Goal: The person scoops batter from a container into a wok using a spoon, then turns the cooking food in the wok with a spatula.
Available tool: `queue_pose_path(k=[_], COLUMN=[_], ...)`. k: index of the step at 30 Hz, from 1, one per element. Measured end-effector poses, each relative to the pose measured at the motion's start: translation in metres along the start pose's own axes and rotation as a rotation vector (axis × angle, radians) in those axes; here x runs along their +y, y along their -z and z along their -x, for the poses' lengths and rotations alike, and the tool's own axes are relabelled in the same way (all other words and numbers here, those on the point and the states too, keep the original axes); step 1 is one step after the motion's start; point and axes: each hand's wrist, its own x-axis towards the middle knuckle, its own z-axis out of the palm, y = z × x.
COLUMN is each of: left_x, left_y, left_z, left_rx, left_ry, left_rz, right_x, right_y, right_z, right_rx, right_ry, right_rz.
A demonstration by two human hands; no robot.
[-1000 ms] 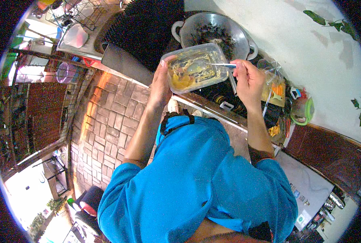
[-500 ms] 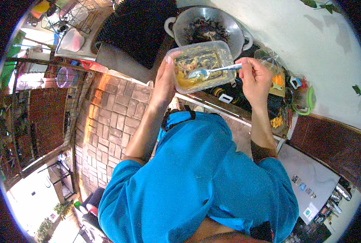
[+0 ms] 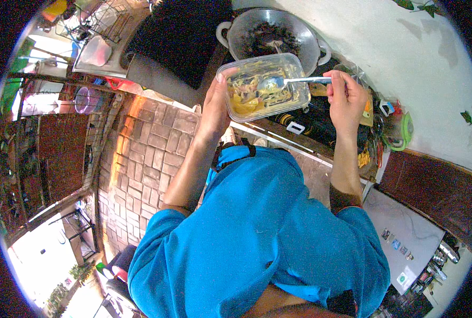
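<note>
My left hand [image 3: 215, 103] grips the left side of a clear plastic food container [image 3: 291, 107], its thumb over the rim. Smears of a yellow, creamy food [image 3: 244, 103] coat the container's floor and walls, thickest at the lower left. Pinched in my right hand [image 3: 347, 100] is the handle of a metal spoon [image 3: 272, 84], whose bowl is inside the container. Just beyond the container stands a large metal wok [image 3: 307, 37] with two loop handles, partly hidden by it. Dark food [image 3: 270, 38] lies in the wok, with a utensil resting there.
A black stove top [image 3: 321, 124] lies below the container. To its right are a green-rimmed item [image 3: 405, 132] and some orange-yellow food pieces [image 3: 364, 157]. A white wall [image 3: 395, 63] borders the right. A dish rack [image 3: 111, 29] and a pinkish container [image 3: 95, 51] stand far left.
My right hand has moved right and slightly up, carrying the spoon's bowl from the container's lower left toward its middle. The left hand and container stay nearly in place.
</note>
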Motion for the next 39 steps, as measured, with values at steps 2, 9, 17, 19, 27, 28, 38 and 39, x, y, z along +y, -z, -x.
queue_pose_path(k=[2, 9, 17, 19, 27, 28, 38, 39], left_x=[-0.001, 0.004, 0.0, 0.005, 0.006, 0.006, -0.001, -0.001], left_y=[0.002, 0.002, 0.011, 0.006, 0.003, 0.001, 0.004, 0.005], left_z=[0.0, 0.002, 0.001, 0.002, -0.002, -0.002, -0.007, -0.006], left_rx=[0.014, -0.013, -0.018, -0.026, -0.005, 0.008, -0.01, -0.005], left_ry=[-0.002, 0.042, 0.068, 0.038, 0.057, 0.062, 0.022, 0.019], left_rz=[-0.008, 0.039, 0.023, 0.027, 0.034, 0.04, -0.05, -0.06], right_x=[0.0, 0.012, 0.006, 0.003, -0.002, -0.004, 0.012, 0.013], right_y=[-0.003, -0.03, -0.026, -0.026, -0.021, -0.023, -0.031, -0.028], right_z=[0.003, 0.006, 0.016, 0.019, 0.021, 0.019, 0.001, 0.0], right_rx=[0.017, 0.103, -0.034, -0.032, -0.072, -0.076, -0.082, -0.084], right_ry=[0.202, 0.504, 0.335, 0.293, 0.289, 0.266, -0.042, -0.041], right_rz=[0.082, -0.056, 0.011, -0.025, 0.035, 0.018, -0.217, -0.218])
